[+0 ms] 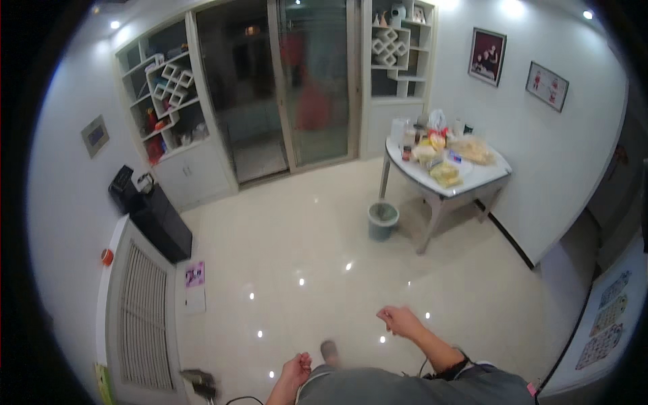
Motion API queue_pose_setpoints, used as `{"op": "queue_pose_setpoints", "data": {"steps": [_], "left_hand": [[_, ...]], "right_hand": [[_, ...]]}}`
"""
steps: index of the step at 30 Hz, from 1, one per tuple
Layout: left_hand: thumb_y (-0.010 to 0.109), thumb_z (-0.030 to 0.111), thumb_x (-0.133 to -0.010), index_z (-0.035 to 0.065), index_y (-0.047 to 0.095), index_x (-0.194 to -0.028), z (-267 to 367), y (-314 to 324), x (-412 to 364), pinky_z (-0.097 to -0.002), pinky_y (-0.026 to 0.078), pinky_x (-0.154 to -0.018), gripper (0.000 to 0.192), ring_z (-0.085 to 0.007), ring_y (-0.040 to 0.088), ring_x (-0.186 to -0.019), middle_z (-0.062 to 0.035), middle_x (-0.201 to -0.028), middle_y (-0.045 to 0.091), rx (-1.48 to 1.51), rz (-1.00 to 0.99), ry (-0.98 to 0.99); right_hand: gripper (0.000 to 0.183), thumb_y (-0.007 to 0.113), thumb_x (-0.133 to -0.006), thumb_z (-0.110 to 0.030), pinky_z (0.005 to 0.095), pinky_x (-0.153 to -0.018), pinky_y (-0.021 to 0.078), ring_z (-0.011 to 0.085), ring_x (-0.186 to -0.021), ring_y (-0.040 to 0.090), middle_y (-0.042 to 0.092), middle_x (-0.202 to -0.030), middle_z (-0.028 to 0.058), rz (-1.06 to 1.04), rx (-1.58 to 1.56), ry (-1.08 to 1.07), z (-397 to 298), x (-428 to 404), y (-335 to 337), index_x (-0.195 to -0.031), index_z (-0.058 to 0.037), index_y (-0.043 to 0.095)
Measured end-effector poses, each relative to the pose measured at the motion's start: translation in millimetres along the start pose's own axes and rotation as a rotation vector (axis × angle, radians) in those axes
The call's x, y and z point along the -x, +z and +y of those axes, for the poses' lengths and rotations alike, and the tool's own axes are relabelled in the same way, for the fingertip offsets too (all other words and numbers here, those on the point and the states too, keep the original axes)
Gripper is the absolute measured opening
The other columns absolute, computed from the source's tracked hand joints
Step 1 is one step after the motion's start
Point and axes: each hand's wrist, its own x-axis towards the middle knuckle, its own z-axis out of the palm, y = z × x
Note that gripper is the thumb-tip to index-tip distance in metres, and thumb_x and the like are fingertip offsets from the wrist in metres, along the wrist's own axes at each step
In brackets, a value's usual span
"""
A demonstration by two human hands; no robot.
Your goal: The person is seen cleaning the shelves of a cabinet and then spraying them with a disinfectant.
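Note:
My left hand (296, 368) is low in the view, in front of my body, with its fingers curled in and nothing seen in it. To the right and farther forward, my right hand (399, 321) hangs over the tiled floor (283, 243), its fingers bent; no object shows in it. Both hands are away from any furniture. A foot (329, 349) shows between them, blurred. Ahead stands a white table (473, 179) bearing plastic food bags (445, 174), jars and other containers.
A lined trash bin (382, 220) stands beside the table. At left are a black water dispenser cabinet (164, 223), a louvred radiator cover (144, 314) and papers (195, 274) on the floor. A sliding glass door (319, 91) lies ahead. A dark object (200, 383) is near my left hand.

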Motion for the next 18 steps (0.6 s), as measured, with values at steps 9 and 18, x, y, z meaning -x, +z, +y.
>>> {"op": "queue_pose_setpoints", "data": {"steps": [9, 18], "left_hand": [[0.050, 0.018, -0.098, -0.0009, 0.049, -0.131, 244, 363, -181, -0.0395, 0.050, -0.093, 0.037, -0.0283, 0.058, -0.116, -0.0153, -0.129, 0.057, -0.711, -0.237, 0.060], [0.051, 0.025, -0.100, 0.0022, 0.054, -0.124, 346, 548, -421, -0.0399, 0.050, -0.091, 0.034, -0.0261, 0.061, -0.109, -0.0110, -0.121, 0.060, -0.417, -0.162, -0.137]], "right_hand": [[0.028, 0.061, -0.087, -0.009, 0.0386, -0.080, 0.0552, 0.0337, -0.097, 0.064, 0.056, -0.122, 0.0236, 0.562, -0.065, -0.132, 17, -229, -137, -0.114, -0.0024, 0.064], [0.033, 0.063, -0.088, -0.024, 0.0428, -0.082, 0.0527, 0.0356, -0.088, 0.066, 0.066, -0.110, 0.0235, 0.501, 0.070, 0.138, 112, -528, -271, -0.115, -0.0032, 0.068]]}}
